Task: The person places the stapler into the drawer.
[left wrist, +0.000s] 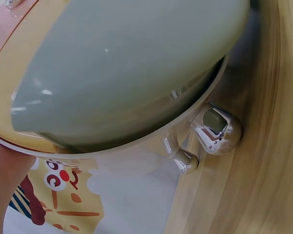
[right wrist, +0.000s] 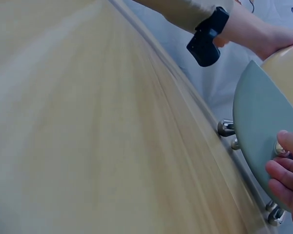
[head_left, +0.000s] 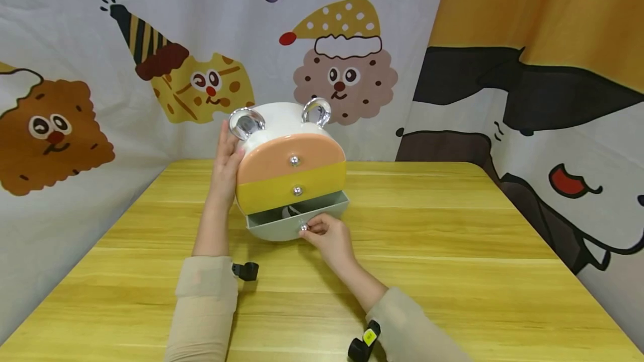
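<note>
A small rounded drawer box [head_left: 276, 119] with a white shell and two silver ears stands on short silver feet [left wrist: 216, 129]. Its orange top drawer [head_left: 266, 160] and yellow middle drawer [head_left: 264, 195] are closed, each with a silver knob. The grey-green bottom drawer [head_left: 274, 232] is pulled partway out, and something dark and pale, too small to name, lies inside. My left hand [head_left: 225, 169] rests along the box's left side, below the left ear. With thumb and fingers, my right hand [head_left: 329, 239] pinches the bottom drawer's silver knob [head_left: 303, 228].
The box stands on a yellow wood-grain table [head_left: 453, 250]. Behind the table hangs a cloth [head_left: 216, 4] printed with cartoon biscuits and animals. A black wrist camera [head_left: 246, 271] sits on the left sleeve, another black wrist camera [head_left: 363, 342] on the right.
</note>
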`<state>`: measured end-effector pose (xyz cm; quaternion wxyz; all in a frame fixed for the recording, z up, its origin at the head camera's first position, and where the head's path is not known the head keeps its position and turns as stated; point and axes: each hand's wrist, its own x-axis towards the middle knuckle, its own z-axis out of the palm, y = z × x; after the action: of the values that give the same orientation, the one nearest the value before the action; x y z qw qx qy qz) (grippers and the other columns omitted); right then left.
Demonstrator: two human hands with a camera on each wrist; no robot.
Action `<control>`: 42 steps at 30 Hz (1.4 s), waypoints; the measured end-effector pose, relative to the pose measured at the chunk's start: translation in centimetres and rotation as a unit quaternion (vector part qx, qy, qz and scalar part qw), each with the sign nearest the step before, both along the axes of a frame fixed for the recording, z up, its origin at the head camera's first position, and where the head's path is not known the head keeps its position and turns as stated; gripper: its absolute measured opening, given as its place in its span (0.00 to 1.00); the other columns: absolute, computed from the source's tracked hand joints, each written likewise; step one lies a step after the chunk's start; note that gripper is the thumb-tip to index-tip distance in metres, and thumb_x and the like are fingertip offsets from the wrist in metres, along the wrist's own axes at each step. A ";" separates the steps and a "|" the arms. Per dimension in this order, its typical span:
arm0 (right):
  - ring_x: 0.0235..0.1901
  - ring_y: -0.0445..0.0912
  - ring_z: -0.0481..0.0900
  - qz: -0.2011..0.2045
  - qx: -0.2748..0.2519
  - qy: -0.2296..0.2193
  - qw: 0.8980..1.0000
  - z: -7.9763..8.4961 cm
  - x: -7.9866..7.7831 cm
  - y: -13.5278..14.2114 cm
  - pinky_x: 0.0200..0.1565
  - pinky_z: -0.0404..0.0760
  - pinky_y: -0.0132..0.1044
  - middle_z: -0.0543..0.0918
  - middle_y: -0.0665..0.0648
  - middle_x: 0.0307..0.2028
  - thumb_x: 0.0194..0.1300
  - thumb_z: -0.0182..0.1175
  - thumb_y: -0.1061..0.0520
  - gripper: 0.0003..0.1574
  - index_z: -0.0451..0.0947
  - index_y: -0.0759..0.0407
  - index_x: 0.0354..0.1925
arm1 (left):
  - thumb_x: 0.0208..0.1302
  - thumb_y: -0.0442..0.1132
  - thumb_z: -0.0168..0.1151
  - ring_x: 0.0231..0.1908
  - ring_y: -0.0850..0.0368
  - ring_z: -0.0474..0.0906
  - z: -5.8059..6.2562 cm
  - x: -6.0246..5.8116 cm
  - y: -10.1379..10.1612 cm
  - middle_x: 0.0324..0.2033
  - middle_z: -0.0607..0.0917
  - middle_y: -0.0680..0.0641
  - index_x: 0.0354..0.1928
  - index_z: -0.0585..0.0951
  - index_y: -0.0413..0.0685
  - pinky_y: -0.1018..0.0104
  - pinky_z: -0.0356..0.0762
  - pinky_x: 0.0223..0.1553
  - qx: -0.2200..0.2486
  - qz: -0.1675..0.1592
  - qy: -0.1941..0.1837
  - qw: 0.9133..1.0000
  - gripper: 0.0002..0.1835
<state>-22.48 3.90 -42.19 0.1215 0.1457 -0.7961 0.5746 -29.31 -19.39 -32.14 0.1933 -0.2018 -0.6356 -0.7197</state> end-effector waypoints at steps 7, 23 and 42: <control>0.27 0.43 0.82 -0.008 -0.034 -0.013 0.999 -0.2 -1.2 -0.8 0.31 0.82 0.32 0.85 0.55 0.27 0.50 0.73 0.63 0.10 0.82 0.64 0.31 | 0.73 0.37 0.44 0.68 0.50 0.56 0.0 0.1 -0.1 0.70 0.59 0.43 0.76 0.44 0.66 0.58 0.53 0.67 -0.002 -0.001 -0.001 1.000 0.36; 0.26 0.44 0.82 -0.031 -0.089 -0.043 0.995 -0.8 -2.7 -2.0 0.29 0.82 0.34 0.85 0.55 0.27 0.51 0.72 0.64 0.10 0.82 0.65 0.33 | 0.73 0.37 0.45 0.68 0.50 0.55 0.0 0.1 0.0 0.70 0.59 0.42 0.76 0.44 0.64 0.58 0.52 0.67 -0.006 0.004 -0.003 1.000 0.36; 0.28 0.44 0.81 -0.034 -0.086 -0.044 0.995 -1.0 -2.8 -2.2 0.30 0.82 0.34 0.84 0.54 0.28 0.53 0.72 0.61 0.11 0.82 0.64 0.34 | 0.72 0.36 0.45 0.68 0.49 0.55 -0.1 0.1 -0.1 0.69 0.60 0.41 0.76 0.44 0.63 0.58 0.52 0.67 -0.005 0.002 0.005 1.000 0.36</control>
<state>-25.30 1.74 -43.15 0.1182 0.0820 -0.7531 0.6420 -29.24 -19.49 -32.20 0.1969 -0.2055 -0.6384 -0.7152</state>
